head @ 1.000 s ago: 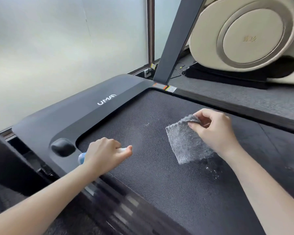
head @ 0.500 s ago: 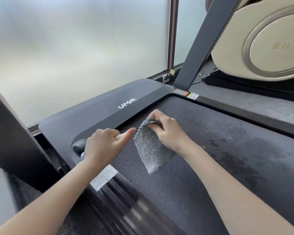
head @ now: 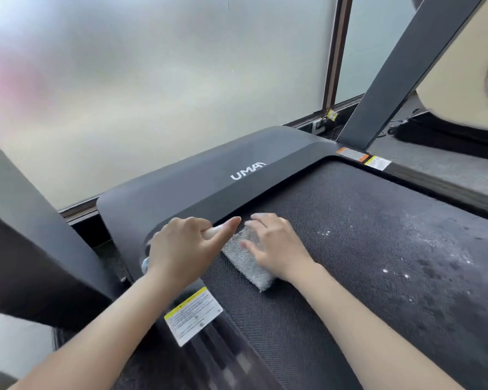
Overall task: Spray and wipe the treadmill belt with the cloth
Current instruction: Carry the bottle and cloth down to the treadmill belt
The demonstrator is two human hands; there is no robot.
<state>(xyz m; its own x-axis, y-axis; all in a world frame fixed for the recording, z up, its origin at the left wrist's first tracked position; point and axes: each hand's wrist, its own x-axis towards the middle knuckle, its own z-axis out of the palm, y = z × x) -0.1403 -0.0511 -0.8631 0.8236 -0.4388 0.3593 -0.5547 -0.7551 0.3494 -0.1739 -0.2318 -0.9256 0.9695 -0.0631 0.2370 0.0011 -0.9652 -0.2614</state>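
Observation:
The dark textured treadmill belt (head: 350,249) fills the right half of the view, with wet patches and white flecks toward the right. A grey fluffy cloth (head: 244,261) lies flat on the belt near its front left corner. My right hand (head: 276,246) presses down on the cloth with fingers spread. My left hand (head: 181,249) is closed around a small spray bottle (head: 145,264), of which only a bluish bit shows below the hand; its index finger points toward the cloth.
The black motor cover (head: 209,170) marked UMA borders the belt's far edge. A slanted upright post (head: 400,68) rises at the right, another dark post (head: 26,235) at the left. A frosted glass wall (head: 152,80) stands behind. A warning sticker (head: 193,315) sits on the left side rail.
My right hand slid the cloth left across the belt to the front left corner and now lies flat on it. The left hand stayed at the corner with the bottle.

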